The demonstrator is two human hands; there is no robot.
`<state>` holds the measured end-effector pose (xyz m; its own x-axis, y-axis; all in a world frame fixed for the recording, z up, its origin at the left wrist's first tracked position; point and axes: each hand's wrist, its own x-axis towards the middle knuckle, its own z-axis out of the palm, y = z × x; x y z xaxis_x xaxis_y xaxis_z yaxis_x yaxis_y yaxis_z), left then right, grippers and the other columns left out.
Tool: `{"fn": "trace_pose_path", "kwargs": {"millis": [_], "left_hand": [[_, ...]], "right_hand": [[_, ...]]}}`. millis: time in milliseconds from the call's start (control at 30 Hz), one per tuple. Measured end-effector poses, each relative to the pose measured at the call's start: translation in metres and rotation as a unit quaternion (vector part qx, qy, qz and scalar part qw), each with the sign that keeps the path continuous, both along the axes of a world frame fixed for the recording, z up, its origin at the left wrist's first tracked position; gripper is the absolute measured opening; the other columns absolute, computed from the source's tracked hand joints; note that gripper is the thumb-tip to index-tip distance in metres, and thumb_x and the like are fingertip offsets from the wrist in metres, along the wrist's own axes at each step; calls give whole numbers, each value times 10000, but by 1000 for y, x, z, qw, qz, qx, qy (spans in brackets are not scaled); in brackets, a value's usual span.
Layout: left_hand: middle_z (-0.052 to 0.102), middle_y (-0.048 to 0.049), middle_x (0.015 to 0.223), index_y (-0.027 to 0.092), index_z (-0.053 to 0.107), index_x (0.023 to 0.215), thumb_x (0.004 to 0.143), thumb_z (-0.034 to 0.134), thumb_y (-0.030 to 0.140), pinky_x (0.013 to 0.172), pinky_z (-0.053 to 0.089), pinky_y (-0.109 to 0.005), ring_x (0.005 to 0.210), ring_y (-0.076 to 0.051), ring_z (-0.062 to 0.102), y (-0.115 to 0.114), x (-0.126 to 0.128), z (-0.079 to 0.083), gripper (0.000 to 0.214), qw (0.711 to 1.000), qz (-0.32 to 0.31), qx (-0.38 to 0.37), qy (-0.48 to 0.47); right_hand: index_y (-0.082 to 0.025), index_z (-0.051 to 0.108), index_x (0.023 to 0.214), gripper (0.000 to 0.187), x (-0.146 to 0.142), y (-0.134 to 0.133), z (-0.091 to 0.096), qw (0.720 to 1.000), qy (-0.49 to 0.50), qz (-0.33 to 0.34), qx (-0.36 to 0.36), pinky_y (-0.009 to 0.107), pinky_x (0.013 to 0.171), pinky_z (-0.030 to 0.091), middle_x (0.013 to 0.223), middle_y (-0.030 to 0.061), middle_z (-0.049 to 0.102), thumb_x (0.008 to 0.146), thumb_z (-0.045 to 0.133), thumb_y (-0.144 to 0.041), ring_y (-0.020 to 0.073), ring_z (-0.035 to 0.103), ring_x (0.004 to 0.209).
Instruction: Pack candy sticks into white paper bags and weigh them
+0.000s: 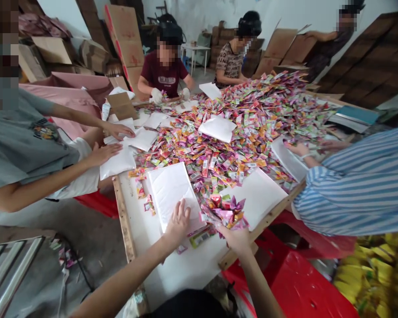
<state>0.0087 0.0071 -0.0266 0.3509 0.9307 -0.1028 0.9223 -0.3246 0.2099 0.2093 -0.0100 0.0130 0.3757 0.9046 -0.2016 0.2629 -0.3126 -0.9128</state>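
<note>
My left hand [178,221] lies flat, fingers spread, on a white bag [173,190] near the table's front edge. My right hand [235,236] is closed round a bunch of colourful candy sachets [223,210], held upright just right of that bag. A second white bag [258,194] lies to the right of the bunch. A large heap of loose sachets [239,123] covers the middle of the table.
Several other people sit around the table with their hands on white bags: one at the left [116,159], one in a striped shirt [358,185] at the right, others at the far side. The wooden table edge [122,216] runs at the front left. Red plastic [285,278] sits below the table.
</note>
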Motion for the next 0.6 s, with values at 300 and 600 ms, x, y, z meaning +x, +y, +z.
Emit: {"fn": "trace_pose_path", "kwargs": {"millis": [300, 600], "left_hand": [[574, -95, 1009, 207, 574, 931, 820, 446, 136, 846, 459, -363, 956, -233, 558, 24, -23, 8, 184, 997, 18, -19, -77], [550, -9, 631, 169, 553, 688, 742, 493, 161, 580, 380, -245, 609, -140, 535, 59, 9, 0, 81, 974, 117, -34, -191]], "right_hand": [[-175, 646, 802, 272, 6, -5, -7, 994, -84, 7, 65, 269, 619, 495, 674, 48, 696, 533, 659, -216, 202, 628, 640], [-170, 549, 1192, 484, -7, 8, -23, 911, -282, 143, 265, 343, 830, 494, 1037, 105, 656, 709, 525, -146, 244, 618, 963]]}}
